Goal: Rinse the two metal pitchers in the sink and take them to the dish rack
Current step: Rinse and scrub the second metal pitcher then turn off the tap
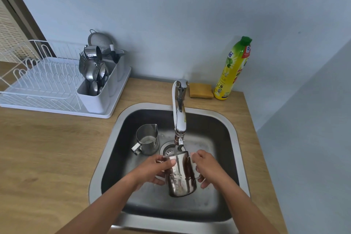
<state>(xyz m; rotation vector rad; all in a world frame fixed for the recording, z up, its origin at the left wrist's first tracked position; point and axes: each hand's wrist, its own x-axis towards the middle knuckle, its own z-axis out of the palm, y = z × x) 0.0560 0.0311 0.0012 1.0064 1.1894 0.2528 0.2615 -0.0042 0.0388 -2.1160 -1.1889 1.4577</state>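
I hold a shiny metal pitcher (181,175) over the middle of the steel sink (106,150), its mouth tipped up under the tap spout (179,119). My left hand (156,167) wraps its left side, thumb on the rim. My right hand (206,167) grips its handle side. A second metal pitcher (148,138) stands upright on the sink floor at the back left, handle toward me. The white dish rack (43,85) sits on the counter at the far left.
A cutlery holder (98,83) full of spoons, forks and a strainer fills the rack's right end. A yellow sponge (201,90) and a yellow dish soap bottle (232,70) stand behind the sink at the right. The drain (169,149) lies behind the held pitcher.
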